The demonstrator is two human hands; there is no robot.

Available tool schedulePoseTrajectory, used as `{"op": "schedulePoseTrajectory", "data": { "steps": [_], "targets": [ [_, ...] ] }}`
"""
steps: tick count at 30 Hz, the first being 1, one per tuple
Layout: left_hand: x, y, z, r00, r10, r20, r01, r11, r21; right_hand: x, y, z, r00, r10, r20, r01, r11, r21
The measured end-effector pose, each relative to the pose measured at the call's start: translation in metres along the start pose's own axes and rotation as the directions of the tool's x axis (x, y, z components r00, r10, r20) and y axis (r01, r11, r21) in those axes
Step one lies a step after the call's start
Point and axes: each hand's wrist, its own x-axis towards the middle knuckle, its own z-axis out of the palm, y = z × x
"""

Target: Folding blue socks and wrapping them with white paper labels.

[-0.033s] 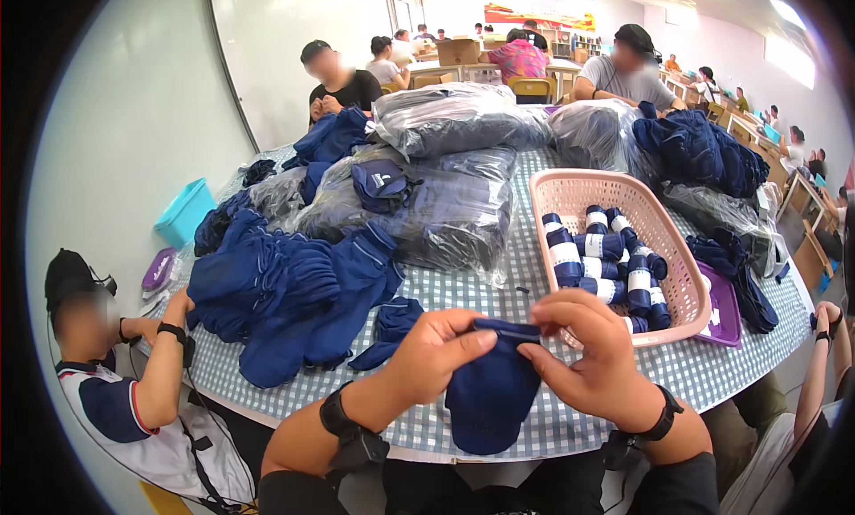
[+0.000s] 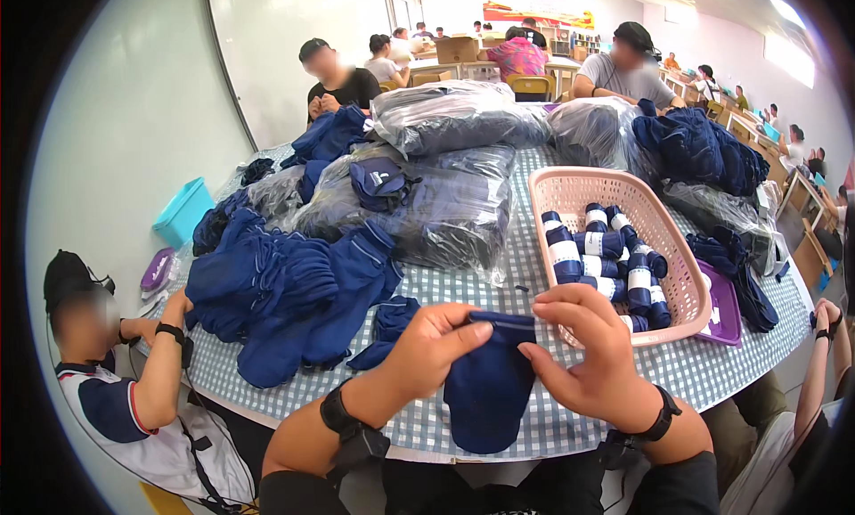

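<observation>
A small navy cloth pouch (image 2: 488, 397) hangs in front of me. It has a pale stripe along its top edge and a rounded lower end. My left hand (image 2: 436, 350) pinches its upper left corner between thumb and fingers. At the upper right, my right hand (image 2: 590, 355) curves with thumb and fingers apart. The thumb tip meets the pouch's side edge, and the fingertips are close to the top corner. Just left of my left hand lies another navy cloth piece (image 2: 385, 332). A large heap of similar navy pieces (image 2: 285, 292) spreads farther left.
Beyond my right hand, a pink basket (image 2: 690, 288) holds several navy rolls (image 2: 639, 283) with white bands, beside a purple tray (image 2: 723, 310). Plastic-wrapped bundles (image 2: 454, 203) fill the checked table's (image 2: 427, 426) middle. A turquoise bin (image 2: 183, 212) stands far left. Other people sit around.
The pouch's upper part has shifted slightly left. My right thumb has slid off its face to the side edge, and the right fingers sit a little farther from it.
</observation>
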Motion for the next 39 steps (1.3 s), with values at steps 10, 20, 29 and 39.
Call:
{"op": "schedulePoseTrajectory", "data": {
  "steps": [10,20,29,39],
  "targets": [
    [0.046,-0.047,-0.067,0.945,0.108,-0.308,0.096,0.810,0.579,-0.035,0.016,0.026,0.575,-0.058,0.816,0.324,0.932,-0.161],
    [0.032,-0.043,-0.066,0.945,0.166,-0.281,-0.025,0.896,0.444,-0.052,0.031,0.043,0.564,-0.062,0.823,0.369,0.911,-0.184],
    [0.027,-0.041,-0.050,0.932,0.277,-0.232,-0.169,0.902,0.397,-0.051,0.022,0.044,0.578,-0.075,0.812,0.433,0.872,-0.228],
    [0.025,-0.043,-0.047,0.912,0.337,-0.236,-0.211,0.875,0.436,-0.057,0.015,0.044,0.570,-0.134,0.811,0.522,0.821,-0.231]
  ]
}}
